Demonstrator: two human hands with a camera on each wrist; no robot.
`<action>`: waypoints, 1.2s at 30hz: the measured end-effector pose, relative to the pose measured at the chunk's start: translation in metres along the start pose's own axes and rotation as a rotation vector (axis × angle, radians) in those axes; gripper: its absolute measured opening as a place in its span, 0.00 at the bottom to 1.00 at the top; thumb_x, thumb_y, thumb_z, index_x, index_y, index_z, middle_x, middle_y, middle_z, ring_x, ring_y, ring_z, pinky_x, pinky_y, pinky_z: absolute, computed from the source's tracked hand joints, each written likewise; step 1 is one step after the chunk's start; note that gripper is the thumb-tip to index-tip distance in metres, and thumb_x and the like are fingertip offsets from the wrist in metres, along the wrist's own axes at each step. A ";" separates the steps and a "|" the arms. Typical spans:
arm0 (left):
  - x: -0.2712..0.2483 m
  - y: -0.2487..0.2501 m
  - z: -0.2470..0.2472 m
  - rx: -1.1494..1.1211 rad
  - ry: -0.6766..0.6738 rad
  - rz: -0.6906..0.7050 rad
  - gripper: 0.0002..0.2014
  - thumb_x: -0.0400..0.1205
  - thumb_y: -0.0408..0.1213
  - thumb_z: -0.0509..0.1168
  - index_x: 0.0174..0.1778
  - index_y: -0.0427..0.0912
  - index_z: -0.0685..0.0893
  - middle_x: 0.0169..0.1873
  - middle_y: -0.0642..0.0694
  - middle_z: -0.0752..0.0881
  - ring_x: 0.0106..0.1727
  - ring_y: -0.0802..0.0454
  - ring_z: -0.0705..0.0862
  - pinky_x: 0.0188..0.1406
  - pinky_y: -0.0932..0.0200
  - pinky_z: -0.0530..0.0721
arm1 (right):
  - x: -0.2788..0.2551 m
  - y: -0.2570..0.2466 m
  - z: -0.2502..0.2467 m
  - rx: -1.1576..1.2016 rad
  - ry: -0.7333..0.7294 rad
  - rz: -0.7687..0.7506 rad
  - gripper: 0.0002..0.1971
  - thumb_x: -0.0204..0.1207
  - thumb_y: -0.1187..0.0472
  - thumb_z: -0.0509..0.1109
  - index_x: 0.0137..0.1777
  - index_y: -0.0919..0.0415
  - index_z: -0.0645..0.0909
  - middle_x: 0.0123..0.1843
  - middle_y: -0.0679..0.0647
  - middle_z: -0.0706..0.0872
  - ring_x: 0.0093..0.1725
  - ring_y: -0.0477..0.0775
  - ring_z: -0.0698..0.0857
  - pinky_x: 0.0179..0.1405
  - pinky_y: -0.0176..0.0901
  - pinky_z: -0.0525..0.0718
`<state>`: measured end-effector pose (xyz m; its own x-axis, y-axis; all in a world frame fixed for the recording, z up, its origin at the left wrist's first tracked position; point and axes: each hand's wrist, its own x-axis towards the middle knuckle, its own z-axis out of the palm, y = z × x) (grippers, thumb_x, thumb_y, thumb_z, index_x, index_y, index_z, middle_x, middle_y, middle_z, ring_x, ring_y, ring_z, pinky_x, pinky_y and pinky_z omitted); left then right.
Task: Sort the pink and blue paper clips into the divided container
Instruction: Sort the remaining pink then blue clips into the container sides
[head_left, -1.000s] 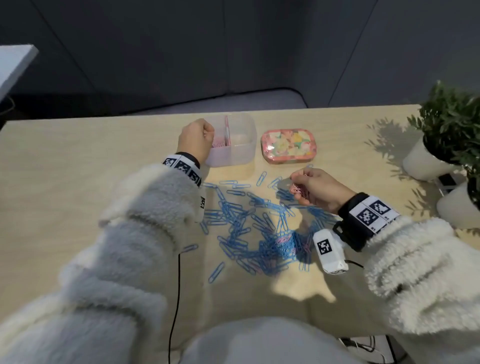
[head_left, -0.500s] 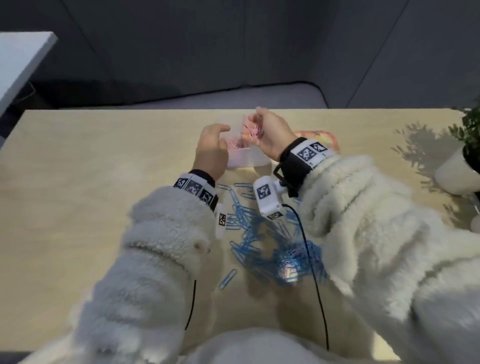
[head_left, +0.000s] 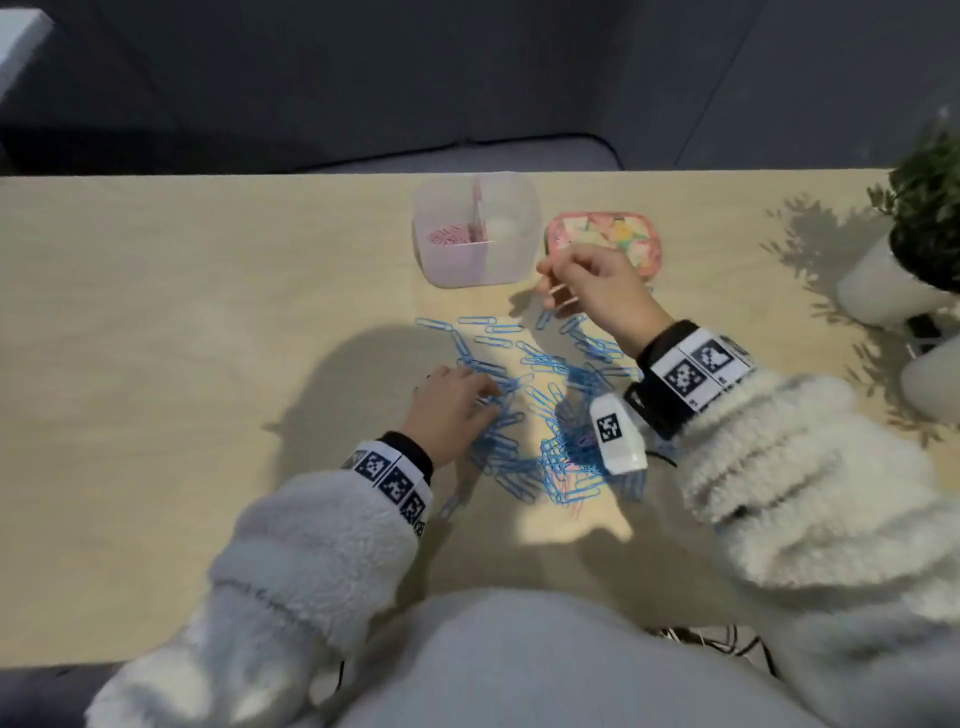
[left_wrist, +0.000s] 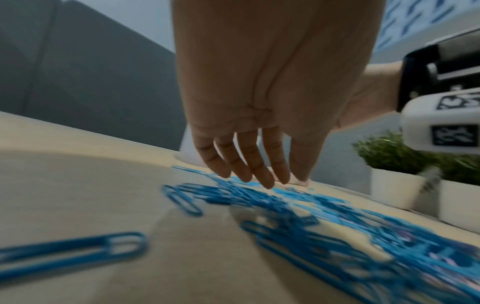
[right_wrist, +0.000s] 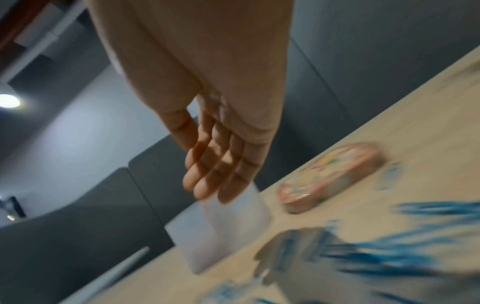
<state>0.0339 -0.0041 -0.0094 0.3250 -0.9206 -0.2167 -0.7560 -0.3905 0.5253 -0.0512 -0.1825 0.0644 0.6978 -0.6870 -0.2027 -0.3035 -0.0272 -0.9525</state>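
A translucent divided container (head_left: 511, 260) stands at the far middle of the table; pink clips (head_left: 449, 236) lie in its left compartment, and the right one looks bare. Blue paper clips (head_left: 540, 395) lie scattered in front of it, with a few pink ones (head_left: 569, 483) in the near heap. My left hand (head_left: 467, 400) rests with straight fingers (left_wrist: 259, 174) on the pile's left side. My right hand (head_left: 566, 291) hovers just right of the container's front corner, with relaxed fingers (right_wrist: 215, 176) that hold nothing.
A flat pink patterned tin (head_left: 602, 236) lies right of the container, behind my right hand. Potted plants (head_left: 919, 208) in white pots (head_left: 878, 286) stand at the table's right edge. One stray blue clip (left_wrist: 78, 251) lies left of the pile.
My right hand drew back from above the container, and the pink clips it held are gone from it. My left hand left the container's side and came down onto the blue pile.
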 end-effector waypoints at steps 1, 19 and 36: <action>0.002 0.010 0.005 0.025 -0.035 0.042 0.16 0.78 0.47 0.61 0.55 0.43 0.84 0.52 0.40 0.85 0.58 0.40 0.80 0.60 0.50 0.72 | -0.017 0.017 -0.014 -0.080 -0.040 0.025 0.09 0.81 0.69 0.58 0.44 0.60 0.79 0.31 0.50 0.83 0.21 0.37 0.79 0.23 0.31 0.75; 0.037 0.054 0.034 0.125 -0.122 0.295 0.10 0.75 0.35 0.62 0.44 0.33 0.86 0.42 0.34 0.84 0.43 0.36 0.85 0.44 0.43 0.86 | -0.088 0.109 -0.037 -1.008 -0.215 -0.192 0.04 0.74 0.64 0.66 0.44 0.58 0.82 0.50 0.53 0.86 0.55 0.58 0.78 0.51 0.51 0.79; 0.050 0.036 0.025 0.151 -0.041 0.242 0.09 0.81 0.30 0.61 0.54 0.39 0.84 0.54 0.40 0.83 0.59 0.42 0.77 0.61 0.50 0.75 | -0.088 0.093 -0.066 0.335 0.251 0.163 0.16 0.78 0.76 0.49 0.37 0.68 0.77 0.23 0.55 0.78 0.17 0.43 0.77 0.20 0.31 0.78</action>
<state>0.0093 -0.0642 -0.0220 0.1037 -0.9855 -0.1340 -0.8859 -0.1528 0.4380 -0.1835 -0.1725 0.0089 0.4667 -0.8190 -0.3339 -0.1405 0.3041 -0.9422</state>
